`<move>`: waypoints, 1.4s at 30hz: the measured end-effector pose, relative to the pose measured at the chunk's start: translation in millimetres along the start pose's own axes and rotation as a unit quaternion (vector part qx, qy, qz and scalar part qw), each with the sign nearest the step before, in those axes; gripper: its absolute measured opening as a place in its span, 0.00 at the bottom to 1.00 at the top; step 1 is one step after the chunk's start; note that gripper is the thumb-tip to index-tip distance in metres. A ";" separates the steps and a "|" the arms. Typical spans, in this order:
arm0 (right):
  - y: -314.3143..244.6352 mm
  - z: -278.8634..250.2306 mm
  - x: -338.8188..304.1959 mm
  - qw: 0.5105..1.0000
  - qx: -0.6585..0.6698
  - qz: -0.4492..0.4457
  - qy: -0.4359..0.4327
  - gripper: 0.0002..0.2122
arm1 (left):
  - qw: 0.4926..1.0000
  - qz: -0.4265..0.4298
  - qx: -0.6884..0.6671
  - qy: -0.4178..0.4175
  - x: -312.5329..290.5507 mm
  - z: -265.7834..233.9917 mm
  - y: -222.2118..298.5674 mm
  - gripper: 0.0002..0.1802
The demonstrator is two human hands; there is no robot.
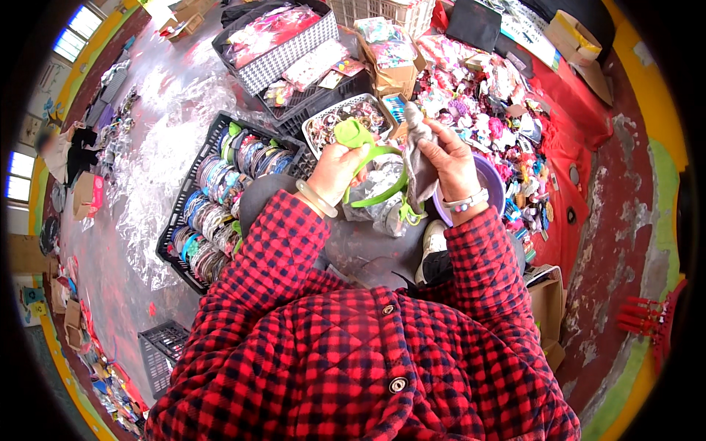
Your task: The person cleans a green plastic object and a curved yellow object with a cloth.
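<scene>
My left hand (pixel 332 175) is closed around a bright green headband (pixel 386 195), with a wide green flap standing above the thumb. The band curves over to the right, toward my other hand. My right hand (pixel 450 167) pinches a grey twisted cloth piece (pixel 421 173) between thumb and fingers, and it hangs down beside the green band. Thin green strands (pixel 410 214) dangle under the cloth; where they attach is hidden. Below the hands lies clear plastic wrap (pixel 390 220). A purple tub (pixel 494 184) stands just beyond my right wrist, partly covered by it.
To the left, a black crate (pixel 185 187) holds rows of headbands. Ahead are a white basket (pixel 309 131) of small accessories, a patterned grey crate (pixel 283 70) and a cardboard box (pixel 403 77). Colourful accessories (pixel 493 110) pile up at the right. Plastic sheeting (pixel 158 162) covers the left floor.
</scene>
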State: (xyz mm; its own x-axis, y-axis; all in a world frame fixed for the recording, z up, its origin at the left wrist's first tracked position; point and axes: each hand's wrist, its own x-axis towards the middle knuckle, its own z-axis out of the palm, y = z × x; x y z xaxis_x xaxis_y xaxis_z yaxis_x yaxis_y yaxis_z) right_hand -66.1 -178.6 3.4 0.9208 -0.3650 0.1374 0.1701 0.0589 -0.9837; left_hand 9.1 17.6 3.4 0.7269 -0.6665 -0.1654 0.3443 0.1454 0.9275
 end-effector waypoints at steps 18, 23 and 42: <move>7.6 44.0 -15.8 0.924 -0.350 -0.136 0.065 0.08 | 0.856 0.172 0.466 -0.142 -9.9 25.7 -22.8 0.15; 53.1 -3.5 11.4 0.989 -0.078 0.089 0.094 0.12 | 0.963 0.062 0.217 -0.151 -1.8 16.2 -27.1 0.13; 10.3 50.6 -26.6 0.929 -0.362 -0.072 0.003 0.12 | 0.864 0.178 0.430 -0.193 -6.3 10.4 -38.7 0.15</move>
State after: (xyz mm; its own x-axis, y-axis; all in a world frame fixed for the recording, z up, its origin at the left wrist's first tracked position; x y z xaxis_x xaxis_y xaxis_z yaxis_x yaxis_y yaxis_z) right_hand -71.0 -121.2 -4.5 0.9043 -0.3262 0.2753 0.0082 -0.6315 -0.7753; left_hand -15.1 8.6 -28.0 0.3869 -0.9096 0.1514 -0.5493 -0.0955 0.8301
